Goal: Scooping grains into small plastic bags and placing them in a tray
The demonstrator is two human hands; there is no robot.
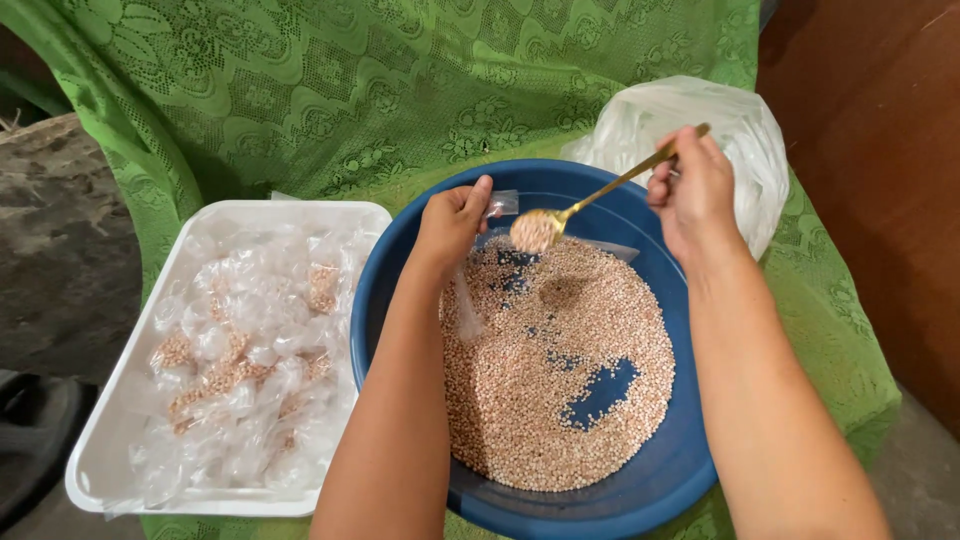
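Shiny gold metal spoon (pixel 610 188), smooth blue plastic basin (pixel 640 490), green lace cloth (pixel 330 90).

Two hands were over the work: the left hand (pixel 452 222) and the right hand (pixel 693 195). There was one blue basin (pixel 600 500), and one gold spoon (pixel 600 195), heaped. One small clear bag (pixel 500 203) was pinched at the basin's far edge. One white tray (pixel 95 470) sat by the basin's left edge, piled with filled packets (pixel 250 370), too many and too tangled to count. The grains (pixel 540 400) in the basin were past counting too. One larger plastic bag (pixel 740 130) lay at the basin's far right edge, and one green lace cloth (pixel 300 90) covered everything beneath.
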